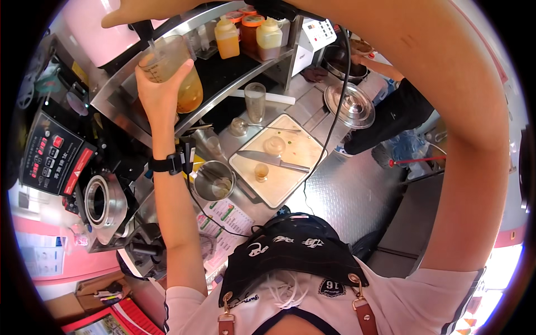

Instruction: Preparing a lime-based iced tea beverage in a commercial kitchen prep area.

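My left hand (161, 90) grips a clear plastic measuring jug (190, 90) from the near side. Amber liquid with bits in it fills the jug's lower part. Over its mouth hangs the black tap (144, 31) of a pink dispenser (98, 29), its spout tip inside the rim. At the top edge my right hand (146, 10) reaches across just above the tap, partly cut off; its thumb points left, and its grip cannot be made out. Below lies a cutting board (289, 125) bearing a large knife (270, 159), a glass bowl (274, 145) and a small cup (261, 171).
A steel shelf (234, 86) holds squeeze bottles (227, 39) and orange-lidded jars (252, 31). A steel pot (213, 180) and a tall clear cup (255, 104) stand near the board. A black cable (345, 79) hangs across the view. Another person's leg (391, 117) shows near a pot lid (349, 106).
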`<state>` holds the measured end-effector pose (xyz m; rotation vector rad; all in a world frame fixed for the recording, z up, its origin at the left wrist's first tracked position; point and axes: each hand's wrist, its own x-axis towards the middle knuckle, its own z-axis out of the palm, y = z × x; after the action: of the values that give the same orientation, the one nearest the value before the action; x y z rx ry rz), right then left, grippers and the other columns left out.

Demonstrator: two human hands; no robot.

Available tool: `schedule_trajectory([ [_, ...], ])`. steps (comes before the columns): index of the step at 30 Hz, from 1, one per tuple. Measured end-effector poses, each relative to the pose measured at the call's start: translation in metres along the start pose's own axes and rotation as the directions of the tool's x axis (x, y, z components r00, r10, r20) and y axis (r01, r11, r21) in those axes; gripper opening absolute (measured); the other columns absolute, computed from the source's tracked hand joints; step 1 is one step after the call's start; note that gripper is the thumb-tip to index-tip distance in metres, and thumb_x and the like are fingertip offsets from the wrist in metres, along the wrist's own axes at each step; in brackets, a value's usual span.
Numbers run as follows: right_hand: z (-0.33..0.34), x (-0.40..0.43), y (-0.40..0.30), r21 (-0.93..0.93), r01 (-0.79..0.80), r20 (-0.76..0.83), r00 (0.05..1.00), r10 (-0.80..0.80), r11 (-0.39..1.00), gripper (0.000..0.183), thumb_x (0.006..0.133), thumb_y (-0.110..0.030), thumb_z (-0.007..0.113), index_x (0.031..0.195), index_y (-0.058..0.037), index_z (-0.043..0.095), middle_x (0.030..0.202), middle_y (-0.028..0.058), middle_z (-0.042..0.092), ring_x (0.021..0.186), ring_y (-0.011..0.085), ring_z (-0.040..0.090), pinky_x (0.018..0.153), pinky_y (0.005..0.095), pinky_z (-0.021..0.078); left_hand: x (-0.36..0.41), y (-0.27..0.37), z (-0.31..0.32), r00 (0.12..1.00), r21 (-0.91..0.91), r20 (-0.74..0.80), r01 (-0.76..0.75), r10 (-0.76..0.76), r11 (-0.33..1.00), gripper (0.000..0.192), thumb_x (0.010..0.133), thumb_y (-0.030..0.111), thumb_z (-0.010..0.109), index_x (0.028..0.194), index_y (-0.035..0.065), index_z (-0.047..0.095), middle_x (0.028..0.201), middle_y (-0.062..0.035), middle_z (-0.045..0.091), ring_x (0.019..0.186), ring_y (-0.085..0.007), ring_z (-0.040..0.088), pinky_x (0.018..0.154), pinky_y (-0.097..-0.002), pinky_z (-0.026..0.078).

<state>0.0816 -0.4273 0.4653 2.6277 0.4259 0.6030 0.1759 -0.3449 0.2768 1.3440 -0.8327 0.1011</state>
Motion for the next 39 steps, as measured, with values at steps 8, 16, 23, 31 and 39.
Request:
schedule_trajectory([
  [8,-0.003,-0.008,0.001,-0.118,0.066,0.005,0.998,-0.066,0.991,0.026,0.101,-0.011,0.041,0.115,0.0029,0.057,0.108,0.0245,0.063,0.102,0.0393,0.061,0.088,0.0448,0.05,0.005,-0.014,-0.003,1.0,-0.013,-0.014,-0.026,0.026,1.0,0.069,0.063,0.022,0.091,0.118,0.0004,0.055,0.112,-0.012,0.064,0.1,-0.0197,0.062,0.089,-0.0323,0.049],
  [16,-0.009,-0.001,-0.008,-0.025,-0.035,0.12,0.992,0.037,0.999,0.022,0.098,-0.009,0.042,0.11,0.0013,0.057,0.096,0.0262,0.065,0.091,0.0408,0.065,0.078,0.0475,0.0519,0.0,-0.013,0.002,0.998,-0.066,-0.008,-0.06,0.06,0.996,0.068,0.063,0.024,0.092,0.115,0.0024,0.054,0.105,-0.0119,0.067,0.095,-0.0197,0.065,0.086,-0.0324,0.051],
  [23,0.03,0.016,0.007,-0.16,0.022,-0.08,0.996,-0.036,0.987,0.03,0.091,-0.009,0.055,0.12,-0.0127,0.054,0.084,0.0159,0.067,0.084,0.0342,0.068,0.068,0.0427,0.0539,0.003,-0.007,0.0,0.999,-0.024,-0.028,-0.044,0.043,0.999,0.068,0.063,0.023,0.091,0.116,0.0029,0.055,0.109,-0.0121,0.066,0.098,-0.0217,0.065,0.089,-0.0341,0.05],
  [31,0.026,0.006,-0.001,-0.094,0.035,-0.184,0.982,-0.052,0.995,0.019,0.089,-0.01,0.052,0.107,-0.01,0.058,0.079,0.0145,0.065,0.078,0.036,0.067,0.065,0.0473,0.0544,0.001,-0.012,-0.004,0.994,0.039,-0.052,-0.09,0.092,0.995,0.063,0.068,0.014,0.089,0.12,0.0009,0.054,0.112,-0.0103,0.063,0.1,-0.0197,0.061,0.091,-0.0342,0.049],
  [39,0.022,-0.004,0.004,-0.102,0.016,-0.101,0.994,-0.026,0.995,0.026,0.088,-0.014,0.054,0.114,-0.0089,0.055,0.089,0.0132,0.067,0.083,0.0353,0.068,0.069,0.0449,0.0548,-0.002,-0.001,0.012,0.995,0.006,-0.043,-0.091,0.091,0.996,0.066,0.064,0.025,0.091,0.115,0.0023,0.055,0.103,-0.0097,0.066,0.091,-0.02,0.063,0.085,-0.0346,0.051],
])
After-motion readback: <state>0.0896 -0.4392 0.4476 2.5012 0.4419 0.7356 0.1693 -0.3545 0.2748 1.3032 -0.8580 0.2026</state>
